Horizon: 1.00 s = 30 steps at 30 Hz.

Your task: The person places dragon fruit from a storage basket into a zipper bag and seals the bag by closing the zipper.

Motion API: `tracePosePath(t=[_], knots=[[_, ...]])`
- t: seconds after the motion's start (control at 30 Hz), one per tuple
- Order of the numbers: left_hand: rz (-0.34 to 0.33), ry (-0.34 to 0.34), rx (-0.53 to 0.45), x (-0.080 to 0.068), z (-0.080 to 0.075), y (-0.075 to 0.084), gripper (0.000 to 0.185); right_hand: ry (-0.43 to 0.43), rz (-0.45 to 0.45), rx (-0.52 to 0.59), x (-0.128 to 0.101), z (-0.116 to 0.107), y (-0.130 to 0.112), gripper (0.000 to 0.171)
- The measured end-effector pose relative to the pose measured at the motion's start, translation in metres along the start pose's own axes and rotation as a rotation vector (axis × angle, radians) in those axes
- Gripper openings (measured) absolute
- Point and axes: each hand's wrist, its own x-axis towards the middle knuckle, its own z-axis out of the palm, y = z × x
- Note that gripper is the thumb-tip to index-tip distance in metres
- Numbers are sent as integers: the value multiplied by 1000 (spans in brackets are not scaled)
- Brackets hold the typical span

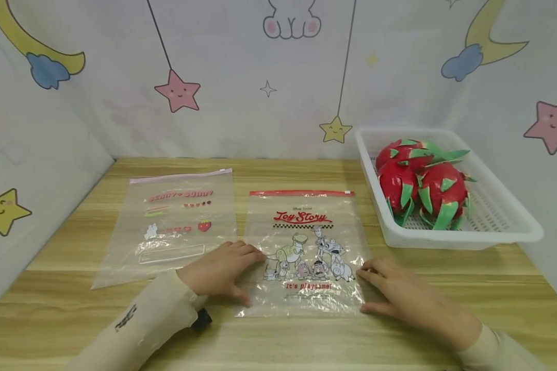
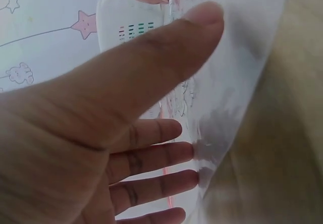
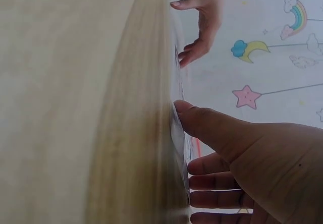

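Observation:
A clear zip bag printed with Toy Story figures [image 1: 306, 252] lies flat on the wooden table, its red slider strip along the far edge. At its left edge is my left hand [image 1: 223, 270], fingertips resting on the plastic and thumb spread apart. My right hand [image 1: 399, 291] touches the bag's right edge with loosely extended fingers. In the right wrist view, the right thumb [image 3: 212, 125] and fingertips meet the bag's edge. The left wrist view shows the left fingers [image 2: 156, 156] spread, tips at the plastic.
Left of it lies a second clear zip bag [image 1: 176, 221] with a pink strip and strawberry print, partly behind my left hand. A white plastic basket [image 1: 496, 203] at the right holds three red dragon fruits [image 1: 443, 190] with green scales. A printed curtain [image 1: 236, 62] hangs behind the table.

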Motion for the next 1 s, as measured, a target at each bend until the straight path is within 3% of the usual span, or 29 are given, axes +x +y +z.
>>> tracePosePath(t=[0.43, 0.73, 1.0], knots=[[41, 13, 16, -9, 4, 8, 81, 72, -43, -19, -15, 2, -6, 66], [35, -11, 35, -13, 3, 16, 83, 3, -32, 3, -20, -1, -7, 66], [39, -15, 89, -17, 1, 25, 85, 4, -43, 14, -22, -3, -10, 66]])
